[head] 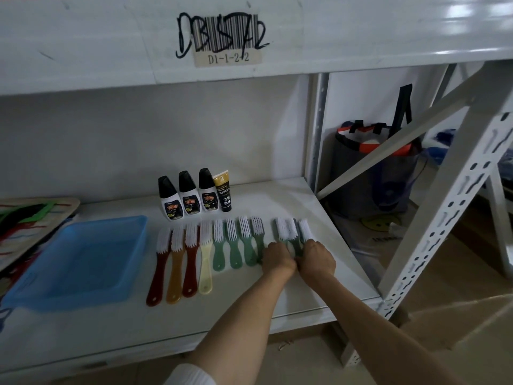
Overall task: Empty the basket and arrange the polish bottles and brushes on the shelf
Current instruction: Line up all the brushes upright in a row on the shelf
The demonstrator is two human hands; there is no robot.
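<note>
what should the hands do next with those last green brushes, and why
Probably spread them apart and slide them left. The left hand and right hand hold the bunched green brushes, whose heads crowd together, and a gap separates them from the evenly spaced brush row. The blue basket looks empty.

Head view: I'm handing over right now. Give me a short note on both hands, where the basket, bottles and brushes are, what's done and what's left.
Left hand and right hand: side by side at the right end of the brush row, fingers curled on the handles of the last green brushes, which lie bunched together.
Blue basket: on the shelf, left, looks empty.
Polish bottles and a dark tube: upright in a row at the back.
Other brushes: laid out evenly, bristles away.
Done: basket emptied, bottles lined up.
Left: space the last bunched brushes to match the row.
</note>
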